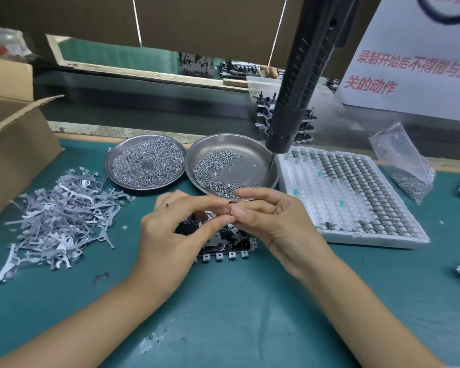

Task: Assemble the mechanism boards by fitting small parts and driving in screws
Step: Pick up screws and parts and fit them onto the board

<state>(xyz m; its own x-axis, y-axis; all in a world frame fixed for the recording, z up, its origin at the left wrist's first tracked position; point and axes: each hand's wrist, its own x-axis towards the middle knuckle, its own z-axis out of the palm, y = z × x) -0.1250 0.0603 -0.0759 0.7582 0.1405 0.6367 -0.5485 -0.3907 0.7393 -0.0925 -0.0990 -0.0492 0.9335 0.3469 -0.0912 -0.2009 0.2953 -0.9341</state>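
Green table (250, 314) is carrying the mechanism board (223, 245) under your hands, so you are doing well keeping both close above it, left hand (170, 235) and right hand (274, 221) fingers narrowed, pinching a tiny part (229, 212), near the screw dish (260, 155).

Your two forearms reach in from the lower corners and meet at the middle. Your left hand (170, 232) has fingers curled, thumb and forefinger drawn together at the tips. Your right hand (271, 221) faces it, fingers bent, its fingertips touching the left's in a pinch.
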